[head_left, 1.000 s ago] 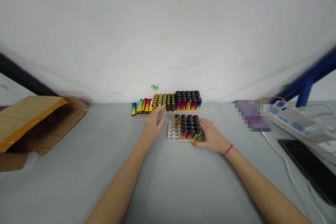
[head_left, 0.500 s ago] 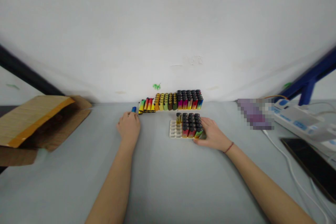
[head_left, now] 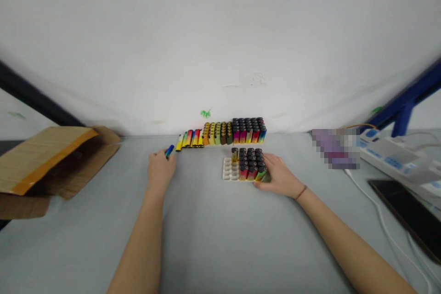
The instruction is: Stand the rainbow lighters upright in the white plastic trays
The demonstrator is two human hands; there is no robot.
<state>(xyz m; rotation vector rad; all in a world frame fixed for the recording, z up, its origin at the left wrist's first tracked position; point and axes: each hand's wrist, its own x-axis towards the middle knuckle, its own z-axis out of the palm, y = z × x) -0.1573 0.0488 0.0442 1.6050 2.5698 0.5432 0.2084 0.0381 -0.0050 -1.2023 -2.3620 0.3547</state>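
Note:
My left hand (head_left: 161, 171) is closed over the table, gripping a blue-and-green lighter (head_left: 169, 150) whose far end shows above the fingers. A short row of lighters lying flat (head_left: 188, 139), in yellow, green, red and blue, is just to its right. On the right, my right hand (head_left: 279, 177) wraps around the right side of a white tray (head_left: 227, 172), against the lighters in it. Several black-topped lighters (head_left: 252, 165) stand upright in the tray's right part, with one gold-coloured lighter (head_left: 234, 155) at its back left. Sockets at the tray's left are bare.
Against the wall stand a block of gold-topped lighters (head_left: 217, 133) and a block of black-topped ones (head_left: 249, 130). An open cardboard box (head_left: 51, 161) is at the left. A phone (head_left: 406, 216), a power strip (head_left: 389, 158) and white cables lie at the right.
My left hand has drawn back and left with the blue-and-green lighter, away from the row. A yellow lighter at the row's left end now shows more fully. My right hand has stayed put.

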